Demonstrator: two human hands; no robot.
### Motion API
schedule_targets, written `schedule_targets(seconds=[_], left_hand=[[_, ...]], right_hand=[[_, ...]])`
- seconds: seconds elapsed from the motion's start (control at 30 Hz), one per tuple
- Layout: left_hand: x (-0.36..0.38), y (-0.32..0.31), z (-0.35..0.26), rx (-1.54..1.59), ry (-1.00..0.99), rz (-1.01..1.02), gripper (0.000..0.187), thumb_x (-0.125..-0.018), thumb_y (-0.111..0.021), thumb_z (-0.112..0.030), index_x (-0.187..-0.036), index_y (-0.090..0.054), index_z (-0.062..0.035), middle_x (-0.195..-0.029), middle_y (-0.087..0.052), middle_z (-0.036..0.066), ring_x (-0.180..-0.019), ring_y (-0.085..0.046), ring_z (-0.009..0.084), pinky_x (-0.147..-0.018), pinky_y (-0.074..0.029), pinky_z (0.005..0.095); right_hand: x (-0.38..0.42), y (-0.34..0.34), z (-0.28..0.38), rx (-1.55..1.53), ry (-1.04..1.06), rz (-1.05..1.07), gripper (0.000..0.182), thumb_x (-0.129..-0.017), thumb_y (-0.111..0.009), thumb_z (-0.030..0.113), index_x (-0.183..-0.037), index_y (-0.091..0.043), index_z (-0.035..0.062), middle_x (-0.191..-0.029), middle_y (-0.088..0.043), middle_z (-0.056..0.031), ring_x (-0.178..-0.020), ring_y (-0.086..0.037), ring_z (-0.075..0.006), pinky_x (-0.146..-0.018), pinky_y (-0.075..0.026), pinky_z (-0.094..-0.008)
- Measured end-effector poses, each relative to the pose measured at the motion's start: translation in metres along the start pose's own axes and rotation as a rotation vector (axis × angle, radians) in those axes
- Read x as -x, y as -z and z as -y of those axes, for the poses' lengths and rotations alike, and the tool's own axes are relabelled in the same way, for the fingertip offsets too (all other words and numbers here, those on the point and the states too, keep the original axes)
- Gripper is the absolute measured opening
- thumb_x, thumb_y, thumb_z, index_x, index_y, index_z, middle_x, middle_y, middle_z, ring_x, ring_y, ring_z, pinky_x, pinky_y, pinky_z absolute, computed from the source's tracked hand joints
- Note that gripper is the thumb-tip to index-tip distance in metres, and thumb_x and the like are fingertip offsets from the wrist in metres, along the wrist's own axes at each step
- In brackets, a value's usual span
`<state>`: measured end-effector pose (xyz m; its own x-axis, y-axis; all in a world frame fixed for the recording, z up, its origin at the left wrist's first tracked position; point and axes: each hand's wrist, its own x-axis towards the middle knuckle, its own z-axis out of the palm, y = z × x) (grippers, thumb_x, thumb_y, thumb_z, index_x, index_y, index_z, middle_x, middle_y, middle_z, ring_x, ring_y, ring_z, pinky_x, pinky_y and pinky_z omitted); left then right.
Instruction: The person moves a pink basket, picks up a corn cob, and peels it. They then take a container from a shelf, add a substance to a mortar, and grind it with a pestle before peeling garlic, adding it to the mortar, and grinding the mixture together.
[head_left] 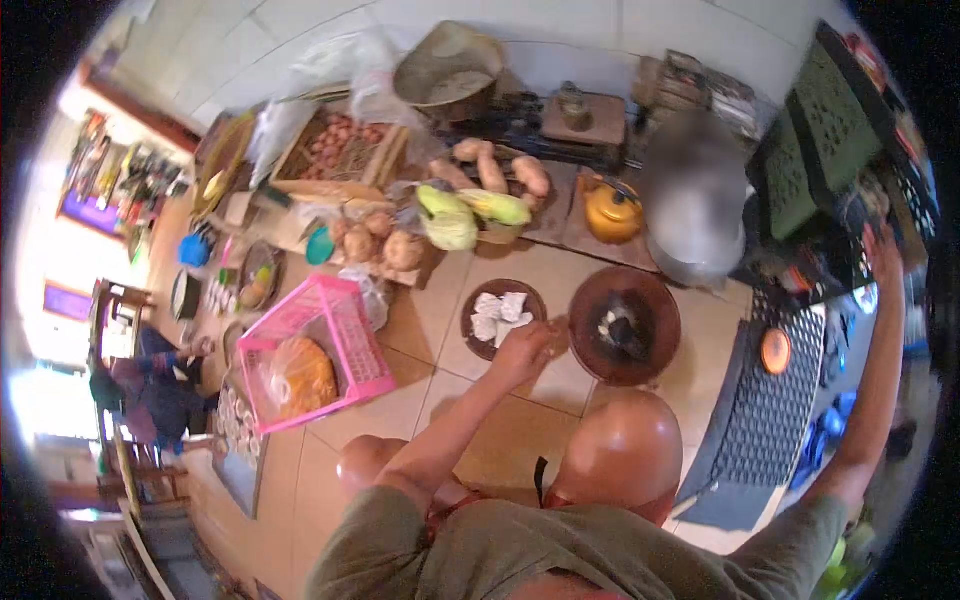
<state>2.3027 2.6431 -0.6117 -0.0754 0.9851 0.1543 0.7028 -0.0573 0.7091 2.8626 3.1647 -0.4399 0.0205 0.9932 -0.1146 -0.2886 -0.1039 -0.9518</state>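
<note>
My left hand is closed, fingers curled, beside the right edge of a small brown dish that holds several white chunks. Whatever may be between its fingers is too small to make out. Just right of it stands a wide brown bowl with dark matter and a few pale bits inside. Far out to the right, my right hand reaches up beside a dark green cabinet; its fingers look extended, against the dark items there.
A pink basket with a bagged orange item stands at left. Beyond are corn, a yellow kettle, a large metal pot and a crate. A black mat lies right. Another person sits far left.
</note>
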Motion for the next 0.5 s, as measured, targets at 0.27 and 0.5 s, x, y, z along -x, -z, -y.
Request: schedule_targets(seconds=[0.27,0.5], left_hand=[[-0.052,0.075,0.151,0.271,0.588,-1.016,0.061,-0.074,-0.065,-0.038,-0.120,-0.045,-0.0034,-0.117,-0.045,0.025,-0.107,-0.045,0.0358,-0.088,-0.038,0.0417],[-0.149,0.125,0.142,-0.167,1.154,-0.608,0.102,-0.058,-0.073,-0.048,-0.137,-0.020,-0.0124,-0.135,-0.022,0.024,-0.120,-0.031,0.0392,-0.096,-0.032,0.0504]], right_hand=[[0.181,-0.034,-0.124,0.247,0.255,-0.068,0.044,-0.087,-0.055,0.026,-0.125,-0.044,0.0073,-0.103,-0.058,-0.0054,-0.083,-0.056,-0.0109,-0.061,-0.045,-0.0193],[0.341,-0.017,-0.244,0.520,0.110,0.079,0.040,-0.087,-0.054,0.018,-0.125,-0.045,0.0076,-0.082,-0.058,-0.0029,-0.055,-0.050,-0.0061,-0.047,-0.041,-0.0183]])
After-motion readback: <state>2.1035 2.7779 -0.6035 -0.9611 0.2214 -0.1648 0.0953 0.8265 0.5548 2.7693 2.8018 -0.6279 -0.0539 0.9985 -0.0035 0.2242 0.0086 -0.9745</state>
